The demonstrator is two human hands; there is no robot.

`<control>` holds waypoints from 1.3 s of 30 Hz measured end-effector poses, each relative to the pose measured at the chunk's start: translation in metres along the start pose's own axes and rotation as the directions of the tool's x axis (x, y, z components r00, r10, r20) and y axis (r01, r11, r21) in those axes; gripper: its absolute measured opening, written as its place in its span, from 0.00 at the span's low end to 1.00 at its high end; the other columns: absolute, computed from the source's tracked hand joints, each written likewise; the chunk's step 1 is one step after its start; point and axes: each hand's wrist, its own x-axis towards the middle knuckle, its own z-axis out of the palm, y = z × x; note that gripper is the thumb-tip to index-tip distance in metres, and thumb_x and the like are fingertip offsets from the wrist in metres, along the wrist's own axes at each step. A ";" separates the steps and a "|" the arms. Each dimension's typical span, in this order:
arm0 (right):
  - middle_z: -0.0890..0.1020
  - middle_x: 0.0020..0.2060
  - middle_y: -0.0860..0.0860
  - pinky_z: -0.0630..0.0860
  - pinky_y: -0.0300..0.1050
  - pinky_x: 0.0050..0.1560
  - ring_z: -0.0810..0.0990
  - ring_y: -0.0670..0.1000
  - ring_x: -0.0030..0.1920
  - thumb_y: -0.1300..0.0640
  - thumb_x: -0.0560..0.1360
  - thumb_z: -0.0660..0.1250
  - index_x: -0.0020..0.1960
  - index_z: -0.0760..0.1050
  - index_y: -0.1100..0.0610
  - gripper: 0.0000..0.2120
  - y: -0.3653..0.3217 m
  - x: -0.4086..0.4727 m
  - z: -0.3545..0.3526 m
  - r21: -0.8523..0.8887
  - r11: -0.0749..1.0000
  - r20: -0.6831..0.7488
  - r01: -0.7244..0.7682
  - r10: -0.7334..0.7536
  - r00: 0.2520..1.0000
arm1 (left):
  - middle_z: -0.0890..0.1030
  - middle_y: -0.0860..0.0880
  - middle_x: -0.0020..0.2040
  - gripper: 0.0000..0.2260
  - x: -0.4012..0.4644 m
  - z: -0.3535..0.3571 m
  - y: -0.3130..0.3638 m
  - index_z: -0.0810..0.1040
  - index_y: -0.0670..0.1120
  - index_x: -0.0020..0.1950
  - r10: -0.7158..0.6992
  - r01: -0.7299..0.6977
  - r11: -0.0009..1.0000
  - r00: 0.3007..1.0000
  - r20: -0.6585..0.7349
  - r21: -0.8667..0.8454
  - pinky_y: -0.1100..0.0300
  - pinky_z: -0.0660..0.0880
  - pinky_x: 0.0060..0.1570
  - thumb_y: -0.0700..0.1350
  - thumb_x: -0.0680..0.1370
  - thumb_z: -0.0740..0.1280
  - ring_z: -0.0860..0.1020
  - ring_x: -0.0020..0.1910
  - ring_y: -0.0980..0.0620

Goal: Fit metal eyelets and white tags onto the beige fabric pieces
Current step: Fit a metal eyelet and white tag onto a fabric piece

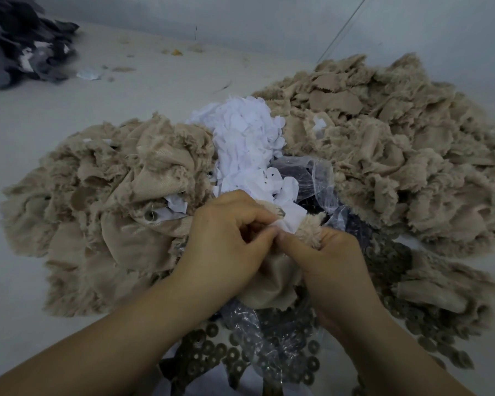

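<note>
My left hand (226, 238) and my right hand (326, 258) meet at the centre, fingers curled, pinching one beige fabric piece (272, 284) together with a white tag (290, 220) at its frayed top edge. A dark eyelet spot shows by the tag; my fingers hide most of it. A heap of white tags (246, 138) lies just beyond my hands. Loose metal eyelets (295, 364) lie below my wrists, partly in clear plastic.
Large piles of frayed beige fabric pieces lie at the left (103, 201) and the right (397, 155); some at the left carry eyelets. A clear plastic bag (323, 181) sits behind my hands. Dark fabric scraps (26, 44) lie far left on the grey surface (26, 124).
</note>
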 end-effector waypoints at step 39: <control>0.87 0.47 0.59 0.82 0.51 0.52 0.86 0.58 0.50 0.60 0.74 0.72 0.50 0.85 0.61 0.07 0.007 0.010 -0.011 0.090 0.991 0.101 -0.099 0.090 0.991 | 0.83 0.48 0.44 0.04 -0.008 -0.009 -0.020 0.86 0.40 0.48 0.266 -0.262 0.963 0.962 0.063 -0.064 0.67 0.76 0.47 0.37 0.75 0.73 0.81 0.45 0.58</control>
